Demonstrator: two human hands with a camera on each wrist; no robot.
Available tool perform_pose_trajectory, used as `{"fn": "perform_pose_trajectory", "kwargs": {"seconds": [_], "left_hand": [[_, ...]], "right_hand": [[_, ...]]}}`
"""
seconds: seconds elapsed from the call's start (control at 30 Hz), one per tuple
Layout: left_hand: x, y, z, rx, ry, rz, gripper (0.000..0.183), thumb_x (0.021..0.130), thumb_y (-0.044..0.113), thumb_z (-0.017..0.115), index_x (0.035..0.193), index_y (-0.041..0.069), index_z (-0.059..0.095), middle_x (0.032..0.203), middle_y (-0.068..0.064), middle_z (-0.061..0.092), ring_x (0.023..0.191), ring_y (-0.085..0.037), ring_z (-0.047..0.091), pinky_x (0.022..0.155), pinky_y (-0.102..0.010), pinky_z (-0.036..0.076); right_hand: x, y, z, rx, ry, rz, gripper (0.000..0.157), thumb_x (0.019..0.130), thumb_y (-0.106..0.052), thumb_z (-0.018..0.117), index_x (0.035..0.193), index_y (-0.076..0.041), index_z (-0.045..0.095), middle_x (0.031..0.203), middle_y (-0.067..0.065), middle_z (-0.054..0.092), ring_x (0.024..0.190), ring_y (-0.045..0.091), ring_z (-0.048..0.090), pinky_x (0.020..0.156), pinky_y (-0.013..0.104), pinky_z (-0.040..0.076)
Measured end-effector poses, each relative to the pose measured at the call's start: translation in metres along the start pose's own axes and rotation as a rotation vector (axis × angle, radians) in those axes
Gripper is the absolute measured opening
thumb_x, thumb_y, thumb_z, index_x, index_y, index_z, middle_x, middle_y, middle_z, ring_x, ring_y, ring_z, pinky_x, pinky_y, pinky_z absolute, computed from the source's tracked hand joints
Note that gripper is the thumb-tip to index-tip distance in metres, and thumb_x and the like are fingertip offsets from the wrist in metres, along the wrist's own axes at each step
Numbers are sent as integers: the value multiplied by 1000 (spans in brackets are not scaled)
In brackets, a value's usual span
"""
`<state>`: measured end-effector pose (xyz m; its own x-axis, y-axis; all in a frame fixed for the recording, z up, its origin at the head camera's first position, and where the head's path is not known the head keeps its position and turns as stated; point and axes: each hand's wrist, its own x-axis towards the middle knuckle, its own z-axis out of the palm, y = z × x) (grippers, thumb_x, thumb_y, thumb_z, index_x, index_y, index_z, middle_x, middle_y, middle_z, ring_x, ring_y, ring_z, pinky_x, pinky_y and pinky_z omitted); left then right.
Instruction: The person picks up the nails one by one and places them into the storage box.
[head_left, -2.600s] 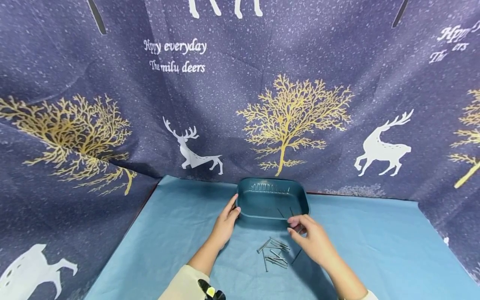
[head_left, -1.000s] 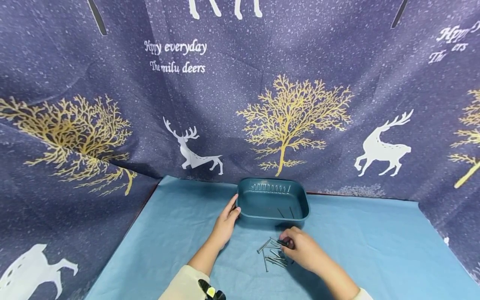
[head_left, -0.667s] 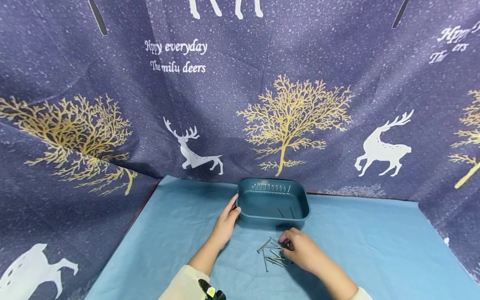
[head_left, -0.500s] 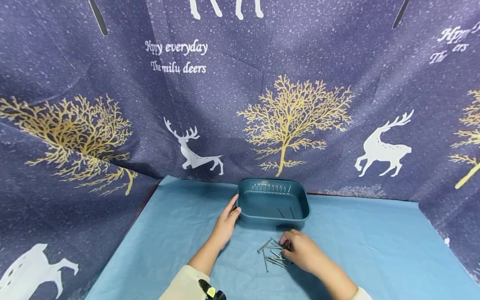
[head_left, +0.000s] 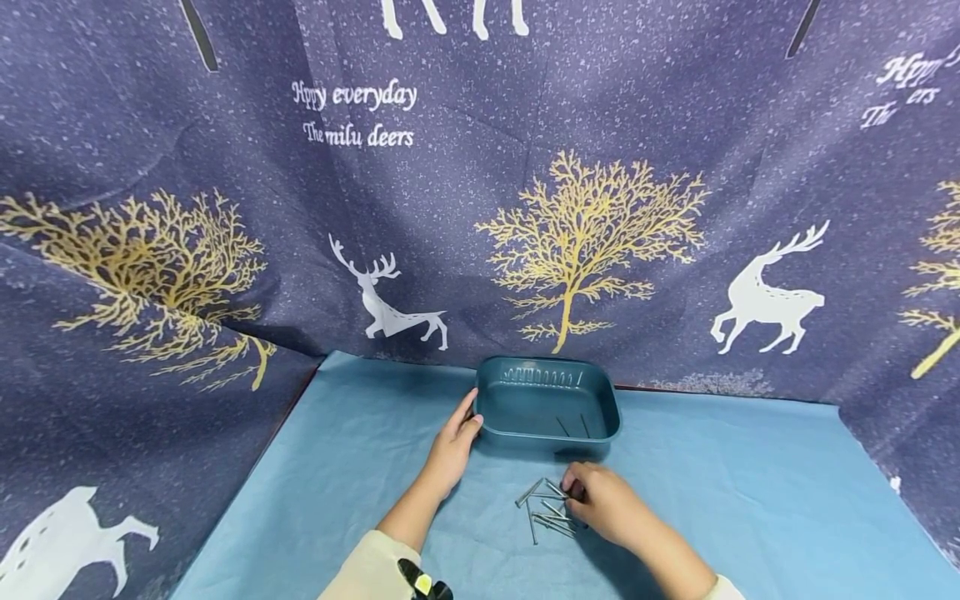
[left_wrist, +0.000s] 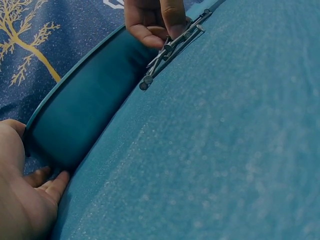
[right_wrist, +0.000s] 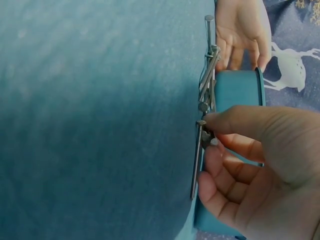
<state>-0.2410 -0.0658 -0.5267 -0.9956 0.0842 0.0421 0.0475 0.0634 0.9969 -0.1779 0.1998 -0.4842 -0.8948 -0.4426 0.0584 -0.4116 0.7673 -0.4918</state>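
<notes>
My left hand rests against the left end of a teal rectangular tray, its fingers nearly straight along the wall. In front of the tray, several metal nails lie in a loose, crossed pile on the cloth. At the pile's right side is my right hand. In the right wrist view its thumb and index finger pinch a nail low over the cloth, the other fingers curled; the nail's length is mostly hidden. Another nail lies beside those fingertips. Inside the tray are two thin nails.
A light blue cloth covers the table. Directly behind the tray hangs a dark blue curtain printed with white deer and golden trees.
My right hand has come down from the tray's near right corner to the nail pile, and has since shifted only slightly there. My left hand and the tray have stayed in place.
</notes>
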Motion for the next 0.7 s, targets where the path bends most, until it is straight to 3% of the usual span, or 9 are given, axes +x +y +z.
{"fn": "perform_pose_trajectory", "kwargs": {"seconds": [0.7], "left_hand": [[1,-2,-1,-2,-27,3,53,109,32,47,160,32,31,168,-10,24,154,-29,29,122,-51,34]], "right_hand": [[-2,-2,-2,-26,17,26,19,83,-2,77,91,-14,66,78,-9,60,70,-1,52,62,24,48]]}}
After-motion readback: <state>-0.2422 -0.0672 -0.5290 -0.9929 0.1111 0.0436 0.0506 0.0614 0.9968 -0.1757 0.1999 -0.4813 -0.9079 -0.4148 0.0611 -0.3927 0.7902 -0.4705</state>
